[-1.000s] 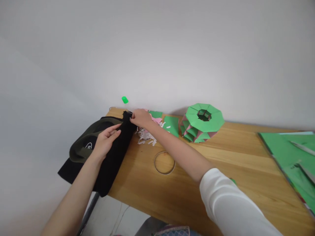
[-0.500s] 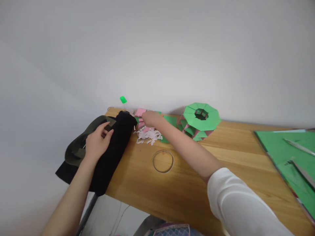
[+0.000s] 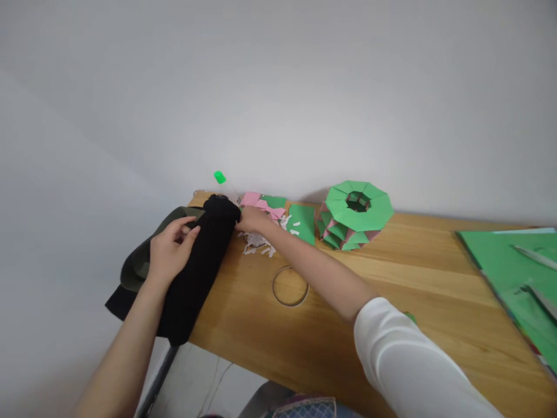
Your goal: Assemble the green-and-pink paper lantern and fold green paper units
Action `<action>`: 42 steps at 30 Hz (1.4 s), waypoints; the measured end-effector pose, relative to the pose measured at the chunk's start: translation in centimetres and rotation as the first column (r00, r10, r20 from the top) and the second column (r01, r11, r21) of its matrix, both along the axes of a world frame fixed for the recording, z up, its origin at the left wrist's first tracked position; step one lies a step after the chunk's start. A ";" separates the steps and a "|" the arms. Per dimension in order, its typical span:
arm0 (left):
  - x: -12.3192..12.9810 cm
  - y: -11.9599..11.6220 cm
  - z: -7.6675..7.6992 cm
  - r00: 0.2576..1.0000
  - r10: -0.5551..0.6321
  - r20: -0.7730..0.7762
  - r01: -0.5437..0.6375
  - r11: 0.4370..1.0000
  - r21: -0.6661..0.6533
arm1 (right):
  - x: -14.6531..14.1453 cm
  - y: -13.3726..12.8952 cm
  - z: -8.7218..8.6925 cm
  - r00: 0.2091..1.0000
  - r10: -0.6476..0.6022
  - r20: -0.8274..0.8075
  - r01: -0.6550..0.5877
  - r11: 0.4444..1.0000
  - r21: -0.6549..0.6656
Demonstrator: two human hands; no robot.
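A folded black cloth (image 3: 198,273), which looks like a bag, lies over the left end of the table with a wide olive strap (image 3: 145,247) on it. My left hand (image 3: 169,249) rests on the strap and cloth, its fingers bent and the thumb apart from them. At the cloth's upper right edge, my right hand (image 3: 252,220) is closed with its fingertips against the black fabric. Beneath and beside that hand are white paper scraps (image 3: 261,247), pink paper pieces (image 3: 270,209) and green paper (image 3: 304,223).
A ring-shaped band (image 3: 290,286) lies mid-table. Behind it stands a green and pink folded-paper ring (image 3: 359,215) near the wall. Green sheets (image 3: 496,255) at the right carry a white pen-like tool (image 3: 536,256) and another slim tool. A bright green cap (image 3: 220,177) shows behind the cloth.
My right hand has moved left from the pink paper to the black cloth's edge, uncovering more pink and green paper. My left hand stays on the cloth, where the strap lies flatter.
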State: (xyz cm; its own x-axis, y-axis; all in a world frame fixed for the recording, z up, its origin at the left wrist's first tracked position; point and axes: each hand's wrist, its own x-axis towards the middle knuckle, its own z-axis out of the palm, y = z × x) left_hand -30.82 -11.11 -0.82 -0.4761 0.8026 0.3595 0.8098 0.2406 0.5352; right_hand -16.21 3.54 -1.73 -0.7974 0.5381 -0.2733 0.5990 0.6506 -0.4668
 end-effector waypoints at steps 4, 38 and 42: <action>-0.5 -0.4 0.4 1.000 0.010 0.010 -0.011 1.000 0.017 | 0.4 0.3 0.0 0.997 -0.034 0.069 0.033 0.999 0.003; -2.5 0.0 -0.8 0.969 -0.009 0.246 0.002 1.000 0.030 | 1.0 1.1 -1.6 0.974 0.220 -0.056 -0.205 0.958 0.201; -2.3 0.0 -1.5 0.999 -0.046 -0.016 0.045 0.998 -0.035 | 3.6 2.5 0.0 0.988 0.153 -0.008 -0.149 0.973 0.175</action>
State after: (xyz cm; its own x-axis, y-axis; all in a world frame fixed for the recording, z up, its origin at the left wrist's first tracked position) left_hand -33.10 -11.08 -2.33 -0.4327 0.8353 0.3391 0.8292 0.2211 0.5134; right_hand -12.63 6.09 -1.74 -0.8775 0.4489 -0.1686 0.4791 0.8047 -0.3506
